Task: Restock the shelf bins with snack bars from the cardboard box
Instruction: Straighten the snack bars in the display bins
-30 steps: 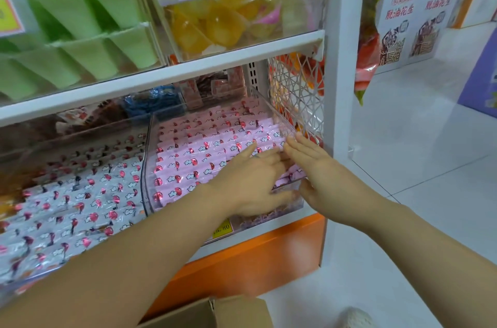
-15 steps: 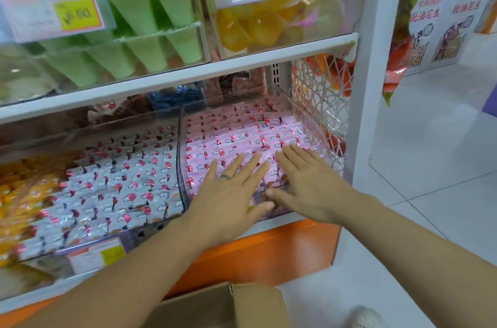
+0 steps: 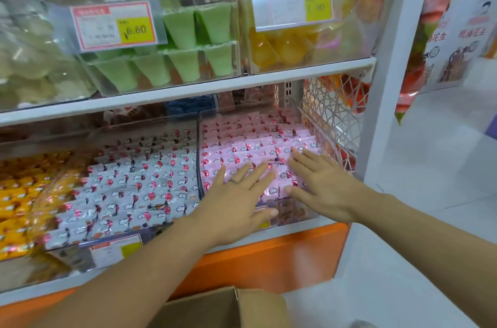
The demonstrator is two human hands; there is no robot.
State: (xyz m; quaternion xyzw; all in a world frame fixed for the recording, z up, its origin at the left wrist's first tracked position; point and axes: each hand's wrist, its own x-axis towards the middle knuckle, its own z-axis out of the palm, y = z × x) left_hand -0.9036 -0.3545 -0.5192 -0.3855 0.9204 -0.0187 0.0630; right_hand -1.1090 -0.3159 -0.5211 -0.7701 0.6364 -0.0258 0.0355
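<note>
While both palms lie flat on the heap, the danger I see is at the front lip of the clear bin (image 3: 298, 213). The pink snack bars (image 3: 255, 143) are stacked about level with that low wall. A push that slides toward the person instead of straight down could send the nearest ones over the edge, past the orange base (image 3: 269, 255), onto the floor or into the cardboard box (image 3: 215, 309) below. The wrappers look glossy and slick, so I judge the rows would skid over one another easily, and an uneven press could ruck the neat overlapping lines into a muddle. The left hand (image 3: 236, 201), a ring (image 3: 233, 181) on one finger, rests over the middle front of the heap, its fingers straight and spread, gripping nothing. The right hand (image 3: 325, 185) lies just beside it toward the bin's right wall, likewise flat and loose, with nothing pinched or held. The bars are small pale pink packets printed with a red mark and little white clouds, laid in shingled rows that climb toward the back of the bin. The bin sits at the right end of the lower tier, under the white shelf board (image 3: 188, 95) and next to the white lattice panel (image 3: 336, 112). Its neighbour to the left holds white-wrapped bars (image 3: 139, 185) of the same pattern. Of the box only an open flap shows, and I cannot tell whether any stock is left inside.
</note>
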